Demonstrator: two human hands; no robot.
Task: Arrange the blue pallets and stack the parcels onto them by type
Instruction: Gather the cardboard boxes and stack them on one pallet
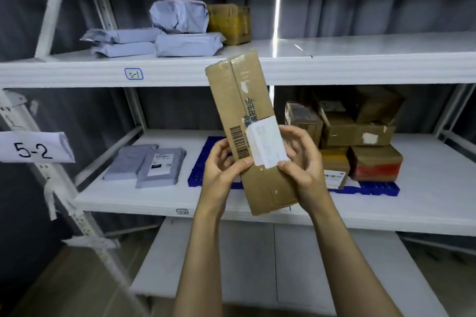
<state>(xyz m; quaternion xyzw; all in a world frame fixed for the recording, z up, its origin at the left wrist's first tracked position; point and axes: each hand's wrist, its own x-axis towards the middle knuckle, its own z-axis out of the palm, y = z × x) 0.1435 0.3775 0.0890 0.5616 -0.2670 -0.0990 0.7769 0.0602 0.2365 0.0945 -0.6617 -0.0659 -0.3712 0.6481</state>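
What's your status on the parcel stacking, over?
Left hand and right hand both grip the long cardboard box, held tilted before the middle shelf. Blue pallet part free, brown boxes stacked at its right. Nothing blocking.

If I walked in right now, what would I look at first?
First, the long brown cardboard parcel with a barcode and white label, held up in the middle by the left hand and right hand. Behind it, on the right of the middle shelf, a pile of brown cardboard boxes sits on a bright blue plastic pallet.
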